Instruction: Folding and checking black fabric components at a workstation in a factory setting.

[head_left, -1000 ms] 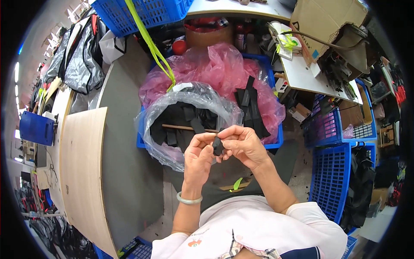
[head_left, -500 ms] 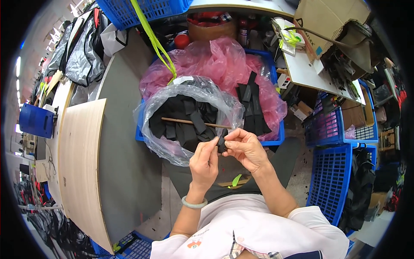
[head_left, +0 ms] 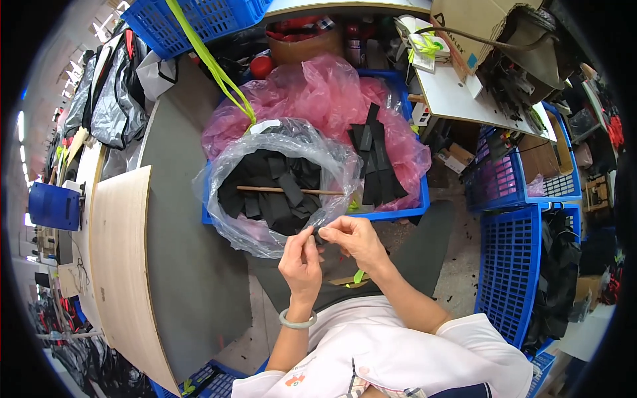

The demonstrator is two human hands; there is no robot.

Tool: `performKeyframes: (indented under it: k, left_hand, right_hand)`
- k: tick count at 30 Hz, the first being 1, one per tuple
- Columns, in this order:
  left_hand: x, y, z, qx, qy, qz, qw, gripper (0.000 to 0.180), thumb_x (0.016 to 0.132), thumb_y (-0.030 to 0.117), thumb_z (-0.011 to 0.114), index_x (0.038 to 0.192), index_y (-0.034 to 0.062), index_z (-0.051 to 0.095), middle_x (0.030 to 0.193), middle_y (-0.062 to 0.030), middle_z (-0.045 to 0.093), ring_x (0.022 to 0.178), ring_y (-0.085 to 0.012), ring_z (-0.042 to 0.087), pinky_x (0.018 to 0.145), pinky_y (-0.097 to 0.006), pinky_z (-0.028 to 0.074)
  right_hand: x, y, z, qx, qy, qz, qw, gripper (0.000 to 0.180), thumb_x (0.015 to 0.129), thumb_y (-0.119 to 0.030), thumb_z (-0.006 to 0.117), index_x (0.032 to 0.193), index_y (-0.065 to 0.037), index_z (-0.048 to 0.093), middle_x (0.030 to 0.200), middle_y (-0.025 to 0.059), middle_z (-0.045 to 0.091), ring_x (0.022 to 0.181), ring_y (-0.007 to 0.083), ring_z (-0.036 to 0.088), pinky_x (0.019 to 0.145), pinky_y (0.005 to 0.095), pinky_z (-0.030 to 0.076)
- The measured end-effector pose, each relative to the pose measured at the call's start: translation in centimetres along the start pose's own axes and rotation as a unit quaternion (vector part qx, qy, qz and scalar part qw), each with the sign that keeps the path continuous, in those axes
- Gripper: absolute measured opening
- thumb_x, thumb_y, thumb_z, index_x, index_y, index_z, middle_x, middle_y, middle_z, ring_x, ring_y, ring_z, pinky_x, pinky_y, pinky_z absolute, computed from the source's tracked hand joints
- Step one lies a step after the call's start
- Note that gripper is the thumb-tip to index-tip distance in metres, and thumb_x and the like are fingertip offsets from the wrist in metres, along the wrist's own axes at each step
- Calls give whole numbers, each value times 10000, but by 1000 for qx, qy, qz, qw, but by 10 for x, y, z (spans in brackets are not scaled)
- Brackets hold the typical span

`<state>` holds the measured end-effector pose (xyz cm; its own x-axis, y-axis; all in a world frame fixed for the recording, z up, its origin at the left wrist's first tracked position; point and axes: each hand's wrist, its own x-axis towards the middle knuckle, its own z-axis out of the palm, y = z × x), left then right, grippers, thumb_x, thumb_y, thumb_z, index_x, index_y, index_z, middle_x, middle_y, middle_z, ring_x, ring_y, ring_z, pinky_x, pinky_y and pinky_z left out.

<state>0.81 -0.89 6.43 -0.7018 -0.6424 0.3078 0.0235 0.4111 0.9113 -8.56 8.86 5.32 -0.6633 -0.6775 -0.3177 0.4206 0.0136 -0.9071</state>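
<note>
My left hand (head_left: 302, 266) and my right hand (head_left: 359, 243) meet just in front of the clear plastic bag (head_left: 219, 222). Both are closed in a pinch on a small black strip piece (head_left: 316, 235), mostly covered by the fingers. Inside the bag's rolled-open mouth lie many short black strips (head_left: 269, 209). A thin wooden stick (head_left: 285, 191) rests across that opening. Longer black strips (head_left: 377, 162) lie in a bunch to the right, on pink plastic sheeting (head_left: 318, 86).
Under the bags stands a blue crate (head_left: 405, 212). A pale wooden board (head_left: 119, 265) and a grey panel (head_left: 192, 278) flank the left. Blue baskets (head_left: 507, 265) are stacked at right. A yellow-green strap (head_left: 212, 63) hangs down toward the clear bag. Green scraps (head_left: 359, 276) lie near my lap.
Both hands have come down and a little left, toward my body, still pinching the black piece, which shows less between the fingers. The whole view has shifted slightly.
</note>
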Motion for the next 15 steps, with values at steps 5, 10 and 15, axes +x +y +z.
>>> performKeyframes:
  k: [5,10,15]
  left_hand:
    - [-5,2,0,-14,-50,20,998,238,823,-92,541,1044,-29,604,810,-82,581,607,-108,596,503,-215,498]
    - [-7,-5,0,63,-77,24,995,169,826,-80,534,975,-52,610,802,-55,582,624,-92,603,503,-196,502]
    - [-10,-24,7,33,-38,-77,996,119,821,-62,534,910,-37,609,725,-22,579,569,-73,576,444,-182,439]
  right_hand:
    - [-6,6,-13,210,-41,116,970,155,791,-169,703,778,-59,596,652,-36,540,509,20,423,438,183,306]
    - [-8,8,-13,291,-39,148,944,161,785,-86,688,728,-86,537,598,-53,468,461,20,358,420,181,289]
    - [8,20,-18,263,-17,115,958,172,761,-73,706,706,-96,545,614,-34,533,466,28,416,419,175,306]
